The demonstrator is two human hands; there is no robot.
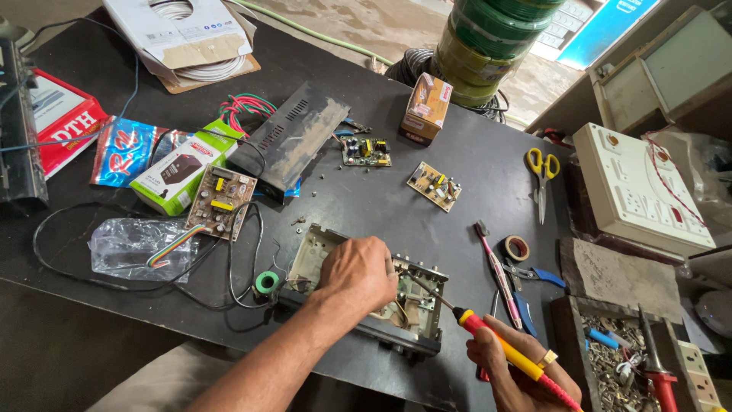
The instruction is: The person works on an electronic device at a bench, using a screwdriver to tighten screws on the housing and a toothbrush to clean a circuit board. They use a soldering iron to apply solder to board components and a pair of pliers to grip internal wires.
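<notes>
The left hand lies palm down, fingers curled, over an opened grey metal electronics chassis with bare wiring inside; whether it grips anything underneath cannot be told. The right hand is closed around the red-and-yellow handle of a soldering iron, whose dark tip reaches into the chassis just right of the left hand. Just left of the left hand sits a small green spool of solder wire. Beyond the right hand lie a pink-handled tool and a small roll of tape.

Loose circuit boards: three. Scissors: one pair. Tape roll: one. Soldering iron: one.
</notes>
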